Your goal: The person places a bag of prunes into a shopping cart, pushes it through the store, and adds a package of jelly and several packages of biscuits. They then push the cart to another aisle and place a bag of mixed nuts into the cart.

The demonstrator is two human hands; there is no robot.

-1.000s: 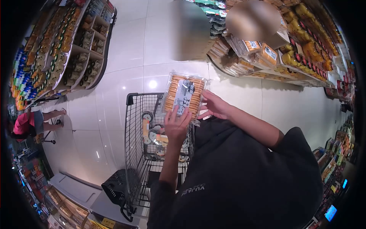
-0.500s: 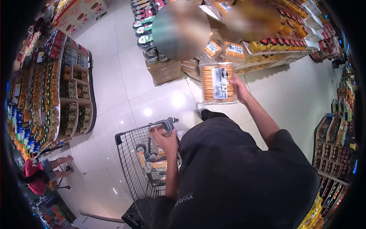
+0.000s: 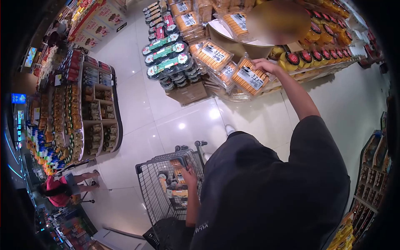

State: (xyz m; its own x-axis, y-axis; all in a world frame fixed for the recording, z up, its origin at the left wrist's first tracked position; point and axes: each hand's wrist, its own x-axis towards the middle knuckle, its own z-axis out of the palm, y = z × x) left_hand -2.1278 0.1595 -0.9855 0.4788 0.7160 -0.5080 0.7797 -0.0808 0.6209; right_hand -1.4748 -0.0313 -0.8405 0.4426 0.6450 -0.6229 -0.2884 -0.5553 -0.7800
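Note:
My right hand (image 3: 265, 66) grips the upper right edge of a clear plastic pack of biscuits (image 3: 250, 78) with a black-and-white label. The pack lies tilted against the display, beside other stacked biscuit packs (image 3: 213, 55) of the same kind. My left hand (image 3: 189, 176) hovers over the shopping cart (image 3: 152, 189) near its handle end, fingers apart and nothing visible in them. Inside the cart sit a biscuit pack (image 3: 178, 173) and several other packaged items, partly hidden by that hand.
Stacked tubs with green labels (image 3: 168, 60) stand left of the biscuits, yellow jars with red lids (image 3: 293, 60) to the right. A shelf unit (image 3: 100, 112) is at the left. A person in a pink top (image 3: 56, 191) is at lower left. A blurred patch hides part of the display.
My right hand has moved the biscuit pack forward from in front of my body to the display. My left hand stays over the cart, and the view has shifted.

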